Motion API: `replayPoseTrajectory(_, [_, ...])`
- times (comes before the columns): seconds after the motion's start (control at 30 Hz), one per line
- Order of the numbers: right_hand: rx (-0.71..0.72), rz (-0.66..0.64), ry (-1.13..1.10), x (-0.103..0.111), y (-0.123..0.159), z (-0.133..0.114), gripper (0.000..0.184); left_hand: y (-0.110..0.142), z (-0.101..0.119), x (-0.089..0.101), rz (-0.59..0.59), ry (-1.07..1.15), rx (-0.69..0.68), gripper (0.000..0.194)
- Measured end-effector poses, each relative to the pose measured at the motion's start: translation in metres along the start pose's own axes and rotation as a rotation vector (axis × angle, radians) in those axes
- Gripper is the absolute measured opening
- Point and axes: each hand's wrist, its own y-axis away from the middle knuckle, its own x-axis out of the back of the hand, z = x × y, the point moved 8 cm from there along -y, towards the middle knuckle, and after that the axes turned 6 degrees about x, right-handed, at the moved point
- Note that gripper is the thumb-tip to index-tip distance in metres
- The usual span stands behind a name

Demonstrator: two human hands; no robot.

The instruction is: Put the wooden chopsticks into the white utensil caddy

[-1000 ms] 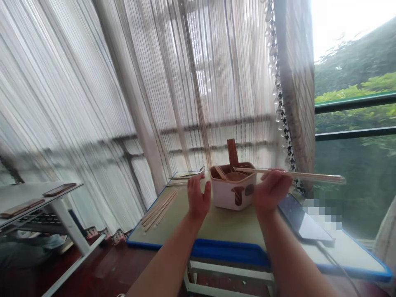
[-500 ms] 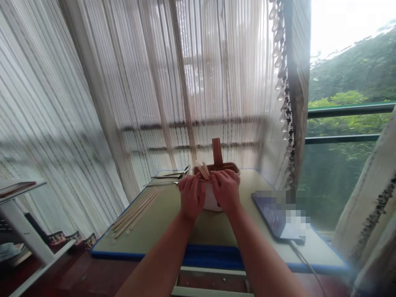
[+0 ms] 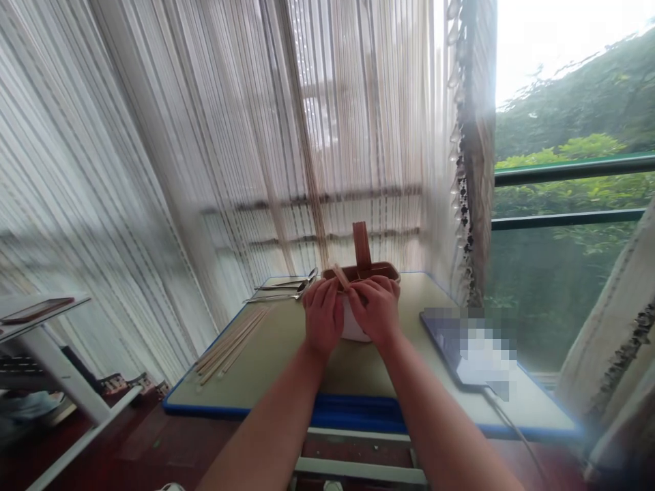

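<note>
Pale wooden chopsticks (image 3: 340, 275) rise at a slant between my two hands at the front of a utensil holder. The holder (image 3: 355, 329) has a white outer wall and a brown rim. My left hand (image 3: 323, 317) is closed, its fingertips against the left side of these sticks. On their right, my right hand (image 3: 377, 305) is curled, thumb and fingers close together at the sticks. The lower ends of the sticks are hidden by my fingers. A bundle of dark brown chopsticks (image 3: 361, 245) stands upright in the holder's back part.
Several pale chopsticks (image 3: 233, 344) lie on the table's left side. Metal spoons and other cutlery (image 3: 286, 290) lie at the back left. To the right is a tablet-like device (image 3: 447, 348), partly pixelated, with a cable (image 3: 512, 429). The table has a blue edge (image 3: 205, 410).
The view has shifted slightly. The pale chopsticks now look drawn closer together between my hands, where before they were fanned out and blurred. My hands stay at the holder's front.
</note>
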Motion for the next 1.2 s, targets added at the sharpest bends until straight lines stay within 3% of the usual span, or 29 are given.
replayPoseTrajectory(0.2, [0.072, 0.050, 0.083, 0.002, 0.003, -0.006, 0.018, 0.001, -0.010, 0.006, 0.070, 0.009, 0.081, 0.039])
replayPoseTrajectory(0.37, [0.305, 0.169, 0.142, 0.011, 0.017, -0.034, 0.022, 0.003, -0.022, 0.034, 0.220, -0.110, 0.242, 0.040])
replayPoseTrajectory(0.43, [0.412, 0.142, 0.130, 0.007, 0.023, -0.045, 0.018, 0.003, -0.026, 0.044, 0.153, -0.168, 0.220, 0.034])
replayPoseTrajectory(0.53, [0.488, 0.081, 0.108, -0.003, 0.029, -0.057, 0.020, 0.007, -0.039, 0.057, -0.054, -0.298, 0.177, 0.029])
replayPoseTrajectory(0.63, [0.540, 0.010, 0.043, -0.014, 0.033, -0.068, 0.023, 0.022, -0.076, 0.075, -0.224, -0.501, 0.323, 0.024])
replayPoseTrajectory(0.73, [0.624, -0.144, -0.086, -0.031, 0.041, -0.084, 0.021, 0.043, -0.111, 0.083, -0.385, -0.606, 0.428, 0.024])
replayPoseTrajectory(0.83, [0.687, -0.361, -0.204, -0.050, 0.053, -0.099, 0.019, 0.062, -0.131, 0.075, -0.522, -0.645, 0.475, 0.026])
replayPoseTrajectory(0.97, [0.706, -0.516, -0.203, -0.067, 0.066, -0.107, 0.021, 0.075, -0.144, 0.065, -0.612, -0.690, 0.590, 0.024])
replayPoseTrajectory(1.2, [0.664, -0.515, -0.119, -0.070, 0.068, -0.104, 0.022, 0.073, -0.149, 0.070, -0.602, -0.707, 0.648, 0.029])
